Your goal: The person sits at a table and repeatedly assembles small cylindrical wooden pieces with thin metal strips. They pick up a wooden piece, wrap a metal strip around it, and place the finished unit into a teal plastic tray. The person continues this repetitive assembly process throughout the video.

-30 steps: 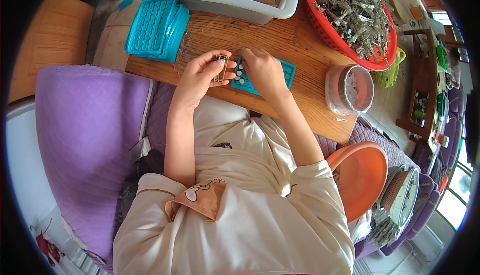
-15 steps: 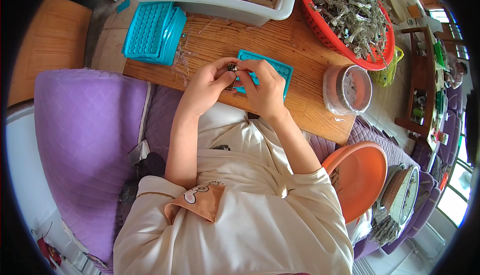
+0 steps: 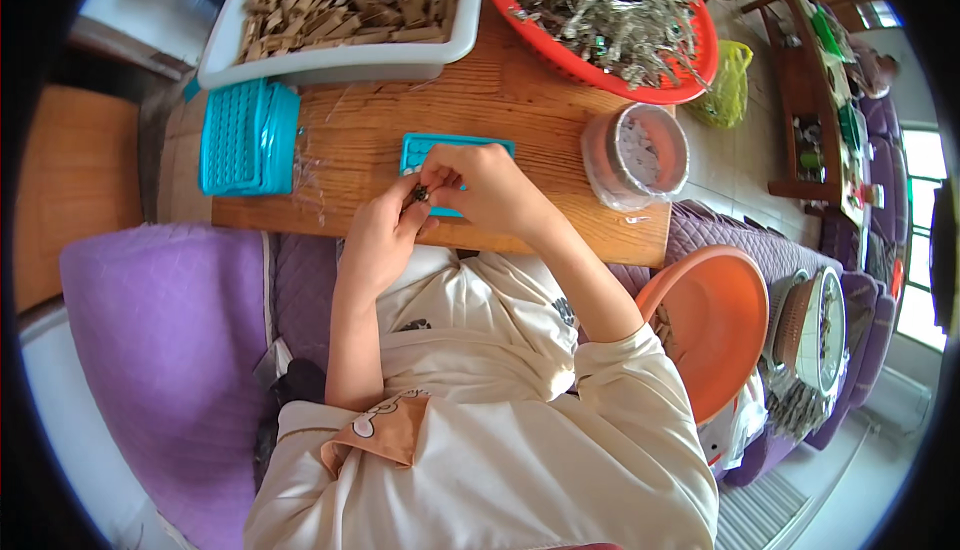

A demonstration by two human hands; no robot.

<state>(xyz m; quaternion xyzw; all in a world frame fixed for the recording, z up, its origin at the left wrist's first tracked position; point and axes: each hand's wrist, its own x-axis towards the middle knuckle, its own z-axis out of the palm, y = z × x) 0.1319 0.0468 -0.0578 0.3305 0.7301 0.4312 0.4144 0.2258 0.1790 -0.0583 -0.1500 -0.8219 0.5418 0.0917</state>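
Both hands meet over the near edge of the wooden table. My left hand [image 3: 375, 242] pinches a small dark piece with a brassy glint [image 3: 419, 193] between thumb and fingertips; its exact kind is too small to make out. My right hand [image 3: 487, 188] reaches in from the right with bent fingers closed at the same piece, partly covering it. Just behind and beneath the hands lies a shallow turquoise tray [image 3: 460, 138], with some small pale round things at its left side. The hands hide much of the tray.
A white bin [image 3: 330, 62] of tan pieces and a red basket [image 3: 560, 68] of clear, silvery strips stand at the back. Stacked turquoise trays [image 3: 247, 140] sit at left, a lined tub [image 3: 640, 155] at right. An orange basin [image 3: 715, 340] stands by my right side.
The view has shifted, showing more of the bin at the back. My right hand has turned, its back now higher over the tray, while both hands stay together at the small piece.
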